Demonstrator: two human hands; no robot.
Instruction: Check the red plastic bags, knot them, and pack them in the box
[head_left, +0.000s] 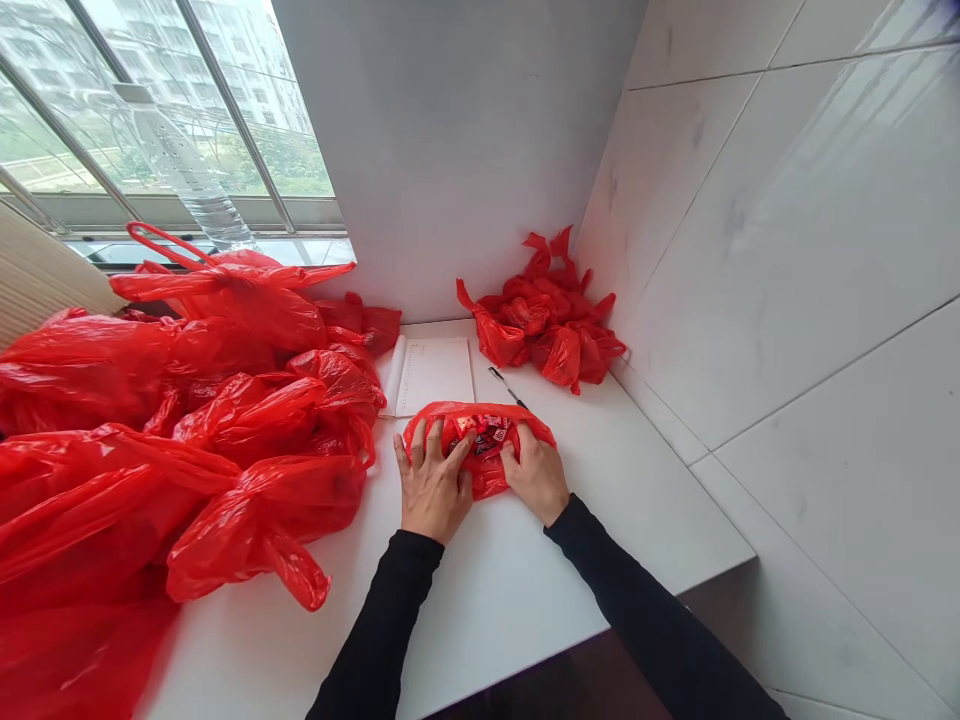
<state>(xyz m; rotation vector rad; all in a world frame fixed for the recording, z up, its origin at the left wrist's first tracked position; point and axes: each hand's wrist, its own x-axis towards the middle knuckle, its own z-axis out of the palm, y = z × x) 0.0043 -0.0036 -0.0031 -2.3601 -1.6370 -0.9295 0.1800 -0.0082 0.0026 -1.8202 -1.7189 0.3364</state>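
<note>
Bag (pixel 491 484) lies open on the table (pixel 517 600), between both hands, packets (pixel 487 438) showing in its mouth. Spreading the rim evenly, with light pressure, would probably spare the thin film from tearing. Left hand (pixel 433 487): fingers spread over the left rim, index reaching to the packets. Right hand (pixel 538 474): partly curled at the right rim; a firm grip cannot be confirmed. Beyond: pen (pixel 508 387), notepad (pixel 439 375); farther, a pile of red bags (pixel 536 315).

Plastic bag (pixel 491 486) plain red; packets (pixel 491 434) red, white, black. Table (pixel 517 590) white. Sleeves (pixel 390 610) black. Wall tiles (pixel 810 230) white, grey-smudged.
</note>
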